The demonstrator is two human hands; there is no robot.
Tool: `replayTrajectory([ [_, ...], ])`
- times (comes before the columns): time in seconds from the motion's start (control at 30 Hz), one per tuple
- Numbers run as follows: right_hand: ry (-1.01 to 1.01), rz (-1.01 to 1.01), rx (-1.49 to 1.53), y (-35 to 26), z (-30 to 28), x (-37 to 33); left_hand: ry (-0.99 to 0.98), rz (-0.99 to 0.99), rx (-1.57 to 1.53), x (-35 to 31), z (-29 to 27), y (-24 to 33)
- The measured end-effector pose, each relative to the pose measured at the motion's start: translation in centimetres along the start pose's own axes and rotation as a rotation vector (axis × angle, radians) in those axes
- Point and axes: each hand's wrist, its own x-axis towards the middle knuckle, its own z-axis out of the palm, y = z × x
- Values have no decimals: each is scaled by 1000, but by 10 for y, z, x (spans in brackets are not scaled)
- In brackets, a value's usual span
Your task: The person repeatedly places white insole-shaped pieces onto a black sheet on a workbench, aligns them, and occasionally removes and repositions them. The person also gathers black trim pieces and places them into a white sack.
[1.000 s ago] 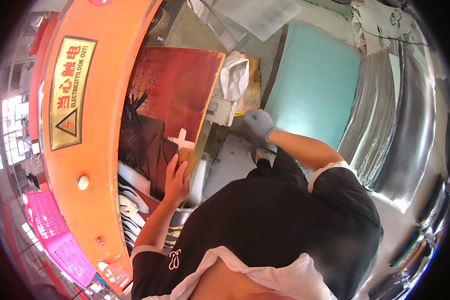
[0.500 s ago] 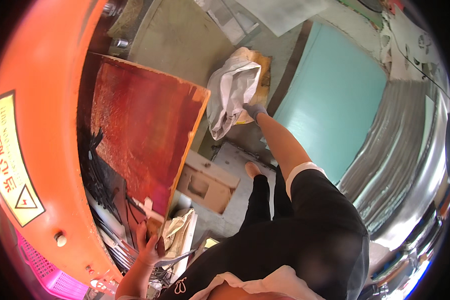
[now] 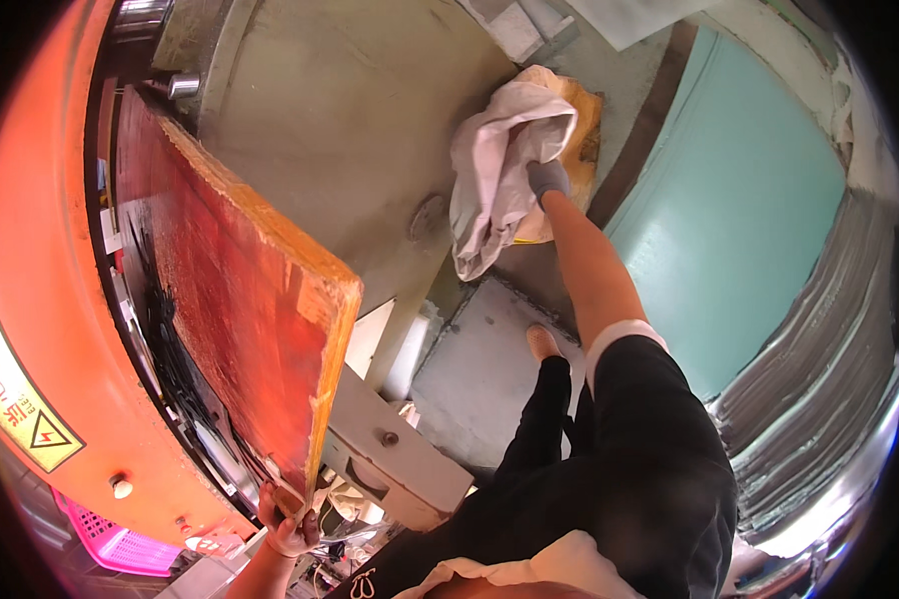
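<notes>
Since half a second earlier, the right arm had stretched further out and the pale cloth (image 3: 499, 175) had lifted to hang from the right hand (image 3: 547, 180), while the red board (image 3: 240, 299) loomed larger and closer on the left. That gloved right hand was closed on the cloth, pinching a bunch of it near the top, above a tan, box-like object (image 3: 579, 120) lying on the grey concrete floor (image 3: 350, 120). The cloth looked light, limp and easily bunched, so a grip anywhere on it would hold, though loose folds trailed below the hand and could snag. The left hand (image 3: 288, 527), bare, had its fingers curled round the lower corner of the board, which stood tilted against the orange machine housing (image 3: 40, 299). This board seemed stiff, heavy and rough at its chipped yellow edge, best held by an edge with a firm grip. A grey metal drawer unit (image 3: 390, 449) stood just below the board, a teal panel (image 3: 749, 220) and corrugated metal sheeting (image 3: 819, 399) closed in the right side, and a pink crate (image 3: 110, 547) sat by the housing.
</notes>
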Motion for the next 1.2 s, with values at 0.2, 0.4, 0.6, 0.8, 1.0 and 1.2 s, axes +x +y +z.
replayTrajectory([
  [0.2, 13, -208, 6, -34, -124, -111, -11, 45, -46, -3, -12, 0],
  [0.4, 80, -251, 188, -40, -275, -263, 99, 80, -102, -3, -24, 11],
  [0.6, 286, -206, 152, -31, -367, -456, 298, 203, -3, -7, -57, 68],
  [0.8, 262, -362, 324, -15, -388, -600, 265, 168, -715, 41, -38, 226],
  [1.0, 473, -432, -57, 53, -446, -677, -45, -156, -553, 65, -16, 279],
  [1.2, 776, -135, -433, 149, -577, -733, 472, 65, -574, 68, -49, 279],
])
